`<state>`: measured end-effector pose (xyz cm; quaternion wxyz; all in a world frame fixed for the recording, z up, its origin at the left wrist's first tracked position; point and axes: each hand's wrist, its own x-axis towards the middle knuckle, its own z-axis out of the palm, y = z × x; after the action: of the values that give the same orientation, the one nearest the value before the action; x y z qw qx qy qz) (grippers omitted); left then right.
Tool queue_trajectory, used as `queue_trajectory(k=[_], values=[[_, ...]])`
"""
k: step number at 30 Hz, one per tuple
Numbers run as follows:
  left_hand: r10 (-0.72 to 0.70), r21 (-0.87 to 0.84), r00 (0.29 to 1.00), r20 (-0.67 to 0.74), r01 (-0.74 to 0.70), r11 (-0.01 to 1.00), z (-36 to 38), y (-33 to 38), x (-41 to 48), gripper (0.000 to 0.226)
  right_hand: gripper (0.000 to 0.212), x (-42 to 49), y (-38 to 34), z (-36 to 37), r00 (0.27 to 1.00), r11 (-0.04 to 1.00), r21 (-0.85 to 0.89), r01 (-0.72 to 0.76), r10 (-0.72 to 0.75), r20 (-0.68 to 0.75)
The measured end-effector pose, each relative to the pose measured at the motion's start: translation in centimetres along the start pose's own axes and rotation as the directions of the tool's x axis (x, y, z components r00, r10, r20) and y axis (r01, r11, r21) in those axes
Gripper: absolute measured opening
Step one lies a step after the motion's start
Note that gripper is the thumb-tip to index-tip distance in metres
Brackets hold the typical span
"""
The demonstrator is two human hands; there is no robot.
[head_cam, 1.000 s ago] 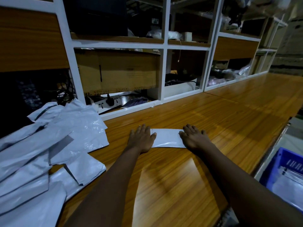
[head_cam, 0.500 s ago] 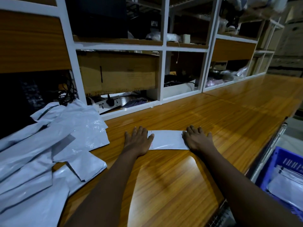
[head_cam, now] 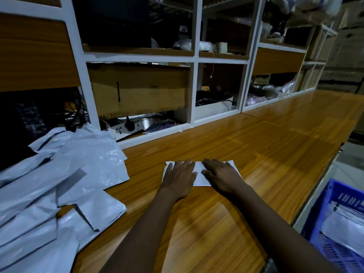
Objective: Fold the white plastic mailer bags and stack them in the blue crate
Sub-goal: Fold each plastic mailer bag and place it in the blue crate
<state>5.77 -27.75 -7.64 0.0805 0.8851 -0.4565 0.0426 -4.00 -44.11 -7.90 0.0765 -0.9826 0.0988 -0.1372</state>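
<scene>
Pressing folded mailer | left hand, right hand flat, uncurled | blue crate cropped

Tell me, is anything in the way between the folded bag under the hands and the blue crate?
Nothing visible: only bare wooden counter lies between the folded bag and the blue crate beyond its right edge.

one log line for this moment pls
step: pressing folded mailer bag flat | left hand: flat on bag | right hand: flat on bag | mailer pile: at left | blue crate: right, bags inside
</scene>
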Motion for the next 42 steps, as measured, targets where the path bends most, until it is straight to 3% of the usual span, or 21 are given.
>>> queue_trajectory(k=[8, 17, 21, 25, 28, 32, 37, 40, 42], values=[[-0.021, -0.048, 0.994, 0.11, 0.026, 0.999, -0.3, -0.3, 0.4, 0.062, 0.063, -0.4, -0.3, -0.6, 0.988, 0.985, -0.17, -0.006, 0.031, 0.149], [-0.006, -0.085, 0.99, 0.141, 0.018, 0.996, -0.6, -1.4, 0.4, 0.08, 0.083, -0.1, 0.2, -0.7, 0.977, 0.988, -0.148, -0.04, 0.07, 0.202], [-0.018, -0.098, 0.986, 0.163, 0.034, 0.995, -0.8, -1.8, 0.1, 0.09, 0.081, -0.2, 0.4, -0.9, 0.971, 0.983, -0.175, -0.048, 0.087, 0.224], [-0.041, -0.089, 0.981, 0.192, 0.058, 0.994, -1.0, -2.0, 0.1, 0.097, 0.133, -0.4, 0.7, -1.3, 0.967, 0.984, -0.165, -0.062, 0.1, 0.234], [-0.08, -0.066, 0.971, 0.225, 0.097, 0.993, -1.0, -2.1, 0.1, 0.101, 0.142, -0.5, 1.1, -1.2, 0.967, 0.983, -0.166, -0.079, 0.116, 0.225], [-0.121, -0.059, 0.966, 0.227, 0.138, 0.989, -0.9, -2.0, -0.2, 0.104, 0.139, -0.8, 1.2, -1.1, 0.96, 0.975, -0.164, -0.15, 0.183, 0.213], [-0.191, -0.021, 0.966, 0.172, 0.197, 0.98, -1.1, -1.9, -0.9, 0.099, 0.114, -2.8, 0.6, -1.1, 0.961, 0.952, -0.235, -0.196, 0.234, 0.146], [-0.249, 0.036, 0.968, -0.018, 0.249, 0.968, -1.4, -1.3, -1.4, 0.082, 0.068, -3.5, 0.4, -1.1, 0.961, 0.895, -0.396, -0.206, 0.26, 0.089], [-0.247, 0.08, 0.955, -0.161, 0.262, 0.962, -1.5, -0.5, -1.4, 0.071, 0.06, -3.5, -0.5, -1.6, 0.96, 0.884, -0.393, -0.253, 0.28, 0.013]])
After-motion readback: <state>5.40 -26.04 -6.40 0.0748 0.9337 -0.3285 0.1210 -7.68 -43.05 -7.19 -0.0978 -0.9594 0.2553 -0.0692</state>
